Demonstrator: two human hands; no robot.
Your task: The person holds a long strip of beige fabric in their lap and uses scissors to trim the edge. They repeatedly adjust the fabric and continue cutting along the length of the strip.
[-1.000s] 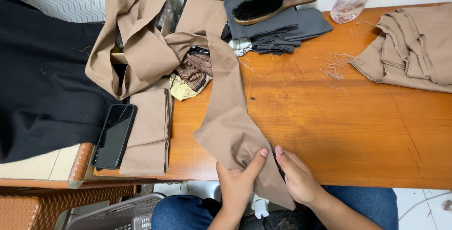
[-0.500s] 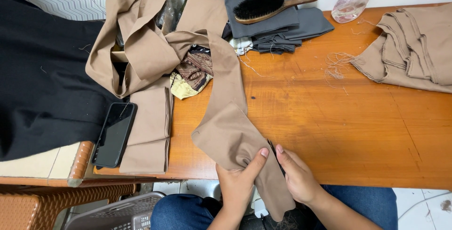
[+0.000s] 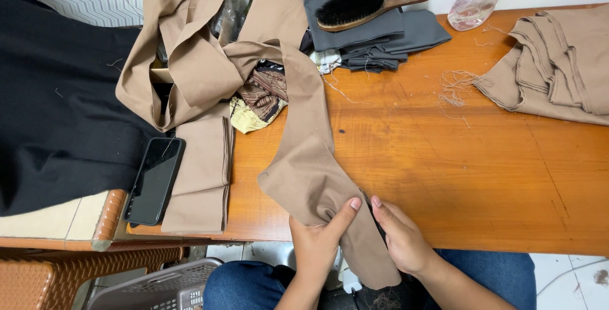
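Note:
A long tan fabric strip (image 3: pixel 304 158) runs from the pile at the back down over the front edge of the wooden table (image 3: pixel 457 170). My left hand (image 3: pixel 320 243) pinches its lower part at the table edge, thumb on top. My right hand (image 3: pixel 403 240) lies against the strip's right side, fingers touching the cloth; a dark object shows under its fingers, too hidden to identify. The strip's end hangs down over my lap.
A black phone (image 3: pixel 154 180) lies on a folded tan piece (image 3: pixel 200 173) at the left. Black cloth (image 3: pixel 57 107) covers the far left. At the back are grey folded fabric (image 3: pixel 374 37), a wooden brush (image 3: pixel 368 6) and a spray bottle (image 3: pixel 476 2). Tan cloth (image 3: pixel 558 62) lies right. A basket (image 3: pixel 158 284) is below.
The tan strip has slid slightly up and to the left on the table, bunching under my left hand. Both hands stay at the front edge.

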